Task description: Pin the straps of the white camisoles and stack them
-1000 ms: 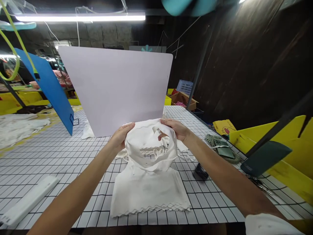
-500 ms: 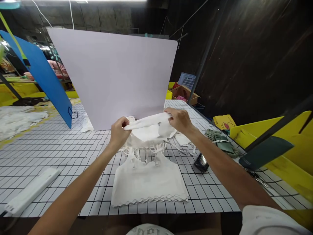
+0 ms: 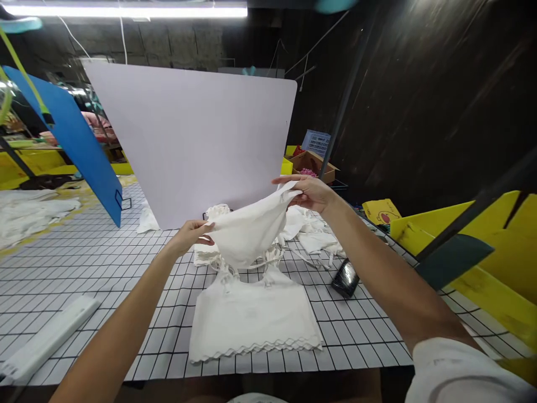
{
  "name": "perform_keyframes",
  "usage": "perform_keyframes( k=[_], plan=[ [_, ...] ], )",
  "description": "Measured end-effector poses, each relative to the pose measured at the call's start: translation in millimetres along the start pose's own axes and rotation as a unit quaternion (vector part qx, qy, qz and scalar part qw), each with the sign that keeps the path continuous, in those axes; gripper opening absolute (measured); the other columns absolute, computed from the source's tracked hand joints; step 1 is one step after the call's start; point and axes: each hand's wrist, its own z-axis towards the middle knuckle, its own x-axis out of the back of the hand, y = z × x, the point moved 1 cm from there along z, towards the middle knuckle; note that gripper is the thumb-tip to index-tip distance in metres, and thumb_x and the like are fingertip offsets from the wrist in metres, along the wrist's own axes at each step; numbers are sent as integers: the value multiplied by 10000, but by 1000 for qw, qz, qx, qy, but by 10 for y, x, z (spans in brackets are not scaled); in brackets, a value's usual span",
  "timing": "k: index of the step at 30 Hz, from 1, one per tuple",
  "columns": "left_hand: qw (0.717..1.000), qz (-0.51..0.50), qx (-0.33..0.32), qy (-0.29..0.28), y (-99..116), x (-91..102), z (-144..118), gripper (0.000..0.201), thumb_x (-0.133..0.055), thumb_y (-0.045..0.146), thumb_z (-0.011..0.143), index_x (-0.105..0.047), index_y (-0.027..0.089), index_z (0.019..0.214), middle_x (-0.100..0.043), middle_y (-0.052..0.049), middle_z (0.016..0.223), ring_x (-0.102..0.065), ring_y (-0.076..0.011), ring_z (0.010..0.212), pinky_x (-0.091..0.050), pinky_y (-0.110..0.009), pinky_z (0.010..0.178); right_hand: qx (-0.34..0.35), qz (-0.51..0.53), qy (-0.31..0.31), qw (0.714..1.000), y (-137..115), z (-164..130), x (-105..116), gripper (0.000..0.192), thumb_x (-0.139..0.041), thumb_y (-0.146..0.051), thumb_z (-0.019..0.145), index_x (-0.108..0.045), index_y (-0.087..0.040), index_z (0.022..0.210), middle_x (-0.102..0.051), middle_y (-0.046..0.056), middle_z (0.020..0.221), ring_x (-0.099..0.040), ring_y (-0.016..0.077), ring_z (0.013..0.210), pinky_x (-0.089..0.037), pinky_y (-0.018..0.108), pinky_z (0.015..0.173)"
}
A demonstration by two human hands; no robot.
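A white strappy garment (image 3: 251, 224) hangs stretched between my two hands above the table. My left hand (image 3: 193, 235) pinches its left end between thumb and fingers. At the upper right, my right hand (image 3: 308, 191) grips the other end, its index finger stretched out past the cloth. Below lies a neat stack of white camisole tops (image 3: 255, 319), flat, with scalloped hems toward me and thin straps at the far side. More white garments (image 3: 316, 235) lie loosely heaped behind and to the right of the held one.
A large pale board (image 3: 193, 140) stands upright behind the garments, with a blue board (image 3: 79, 151) to its left. On the grid-patterned table (image 3: 138, 268) are a white power strip (image 3: 50, 336) and a black shiny item (image 3: 346, 278). Yellow bins (image 3: 482, 268) line the right edge.
The held garment went from a narrow band pulled level to a wider panel hanging down, tilted up to the right. My left hand moved left and lower; my right hand rose slightly.
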Motion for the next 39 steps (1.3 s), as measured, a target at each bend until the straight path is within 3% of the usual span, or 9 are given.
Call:
perform_keyframes(
  k=[5,10,13,16,19,22,26,31,39],
  plan=[
    [997,-64,6,51,218,184,-71,423,-884,365,612,-739,141,940,-704,-50,776,-592,-113,538,-569,-295,597,-13,-44,-130,990,-16,-120,192,49,-708,-144,772,-699,-99,755,-627,27,640,-548,105,513,-618,402,637],
    [987,-160,-12,9,498,394,-121,259,-807,249,727,-711,203,963,-472,66,461,-407,-49,403,-391,-158,444,2,-245,-106,964,-85,-264,141,366,-811,-379,759,-754,-140,1031,-691,86,978,-634,152,727,-566,387,768],
    [989,-146,-5,20,574,479,-146,109,-726,206,766,-732,156,863,-426,50,392,-402,-63,390,-396,-171,446,67,-398,-71,912,-101,-263,170,374,-857,-447,667,-780,-159,894,-668,70,916,-616,183,804,-502,340,755],
    [989,-146,-4,20,622,434,-170,135,-666,151,757,-759,116,849,-448,17,363,-485,-104,429,-448,-192,474,107,-428,-26,897,-67,-210,231,368,-796,-519,703,-745,-159,759,-633,69,875,-590,195,813,-484,361,769],
    [981,-192,-17,6,711,199,-188,189,-624,102,758,-774,92,873,-475,2,356,-605,-142,529,-542,-219,586,149,-416,31,897,26,-165,61,365,-779,-533,725,-735,-180,810,-649,97,1054,-593,243,989,-477,416,888],
    [974,-215,-20,-66,838,-135,-190,254,-634,93,779,-772,62,990,-673,-73,551,-723,-191,748,-599,-295,797,153,-310,-50,937,199,-112,-404,401,-769,-502,768,-722,-216,1045,-660,85,1185,-597,223,1070,-484,405,925],
    [984,-147,-53,-90,909,-325,-177,292,-804,202,764,-768,91,1031,-780,-151,944,-741,-218,916,-574,-319,913,124,-164,-82,975,358,-7,-853,400,-800,-519,727,-704,-164,886,-672,23,820,-596,149,785,-481,300,752],
    [993,7,-115,27,829,-171,-186,255,-902,304,644,-720,136,701,-722,-49,788,-638,-123,642,-514,-235,614,98,-74,-100,987,239,35,-829,379,-793,-517,748,-667,-160,766,-623,0,758,-564,119,742,-466,265,732],
    [974,-143,-93,-147,916,-215,-240,343,-896,351,634,-661,149,780,-609,16,661,-565,-88,550,-436,-172,483,83,-38,-113,989,-135,-75,-918,373,-830,-475,728,-633,-159,759,-584,-21,695,-507,83,586,-387,214,517]
  ],
)
